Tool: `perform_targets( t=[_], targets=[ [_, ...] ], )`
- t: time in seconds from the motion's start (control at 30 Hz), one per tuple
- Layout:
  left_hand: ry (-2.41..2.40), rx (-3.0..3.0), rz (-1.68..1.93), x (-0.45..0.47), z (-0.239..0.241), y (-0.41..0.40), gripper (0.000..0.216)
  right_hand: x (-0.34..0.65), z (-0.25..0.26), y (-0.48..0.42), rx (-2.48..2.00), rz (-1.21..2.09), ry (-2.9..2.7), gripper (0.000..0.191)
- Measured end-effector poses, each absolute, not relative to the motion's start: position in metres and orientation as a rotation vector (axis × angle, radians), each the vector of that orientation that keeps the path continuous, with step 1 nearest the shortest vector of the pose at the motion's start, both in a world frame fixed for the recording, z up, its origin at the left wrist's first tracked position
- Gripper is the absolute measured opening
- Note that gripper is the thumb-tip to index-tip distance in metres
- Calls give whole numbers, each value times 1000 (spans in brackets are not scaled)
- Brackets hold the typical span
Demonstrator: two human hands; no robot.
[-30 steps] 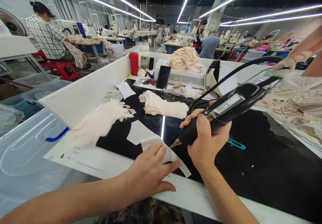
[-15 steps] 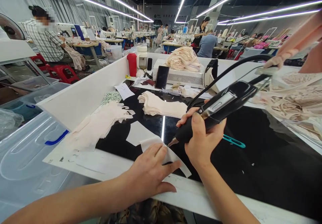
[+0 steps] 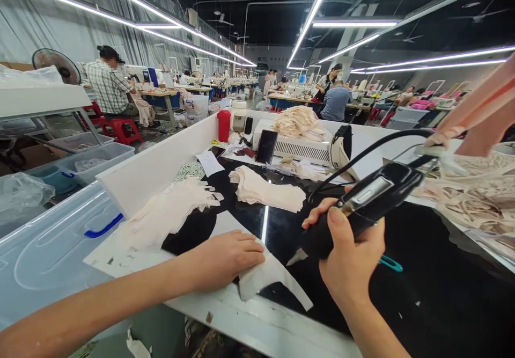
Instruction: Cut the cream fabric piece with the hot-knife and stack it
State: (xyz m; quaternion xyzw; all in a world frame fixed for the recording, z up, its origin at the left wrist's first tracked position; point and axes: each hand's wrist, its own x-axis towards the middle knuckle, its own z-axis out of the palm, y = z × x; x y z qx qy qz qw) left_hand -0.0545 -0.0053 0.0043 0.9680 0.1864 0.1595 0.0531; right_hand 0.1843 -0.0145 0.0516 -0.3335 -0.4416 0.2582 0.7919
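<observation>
My left hand (image 3: 233, 255) lies palm down, its fingers stretched out over pale fabric pieces (image 3: 276, 273) at the near edge of the black work surface. The right end of the fabric curves away beyond my fingertips; the part under the hand is hidden. Wrapped in my right hand (image 3: 352, 256) is a black corded handheld tool (image 3: 368, 194) with a flat metal tip. That tip hangs to the right of the fabric, apart from it. A stack of pale cut fabric (image 3: 267, 189) lies further back, and a fanned pile of pale pieces (image 3: 169, 213) rests at the left.
A teal-handled tool (image 3: 391, 263) lies right of my right hand. At the back stand a phone (image 3: 266, 146), a red cup (image 3: 223, 125) and a white vented box (image 3: 301, 147) with fabric on top. Low white walls (image 3: 161, 167) edge the table. Other people sit at sewing tables beyond.
The tool's tip has lifted off the fabric and moved right with my right hand. My left hand has shifted left and flattened over the fabric. The view has tilted up.
</observation>
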Motion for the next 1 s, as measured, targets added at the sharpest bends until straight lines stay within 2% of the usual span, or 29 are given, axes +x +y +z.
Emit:
perform_targets(
  t=[0.1,0.27,0.43,0.77,1.0],
  targets=[
    [701,2957,410,-53,7,-8,41,195,55,-21,-776,567,-965,53],
    [1111,2940,118,-31,21,-32,11,200,65,-32,-787,537,-942,51],
    [1197,2815,-5,-20,32,-42,19,198,67,-42,-754,558,-880,48],
    [1031,3128,299,-28,17,-42,12,201,63,-46,-720,537,-882,51],
    [543,3102,446,-3,12,-50,20,198,59,-51,-718,556,-886,54]
  ],
)
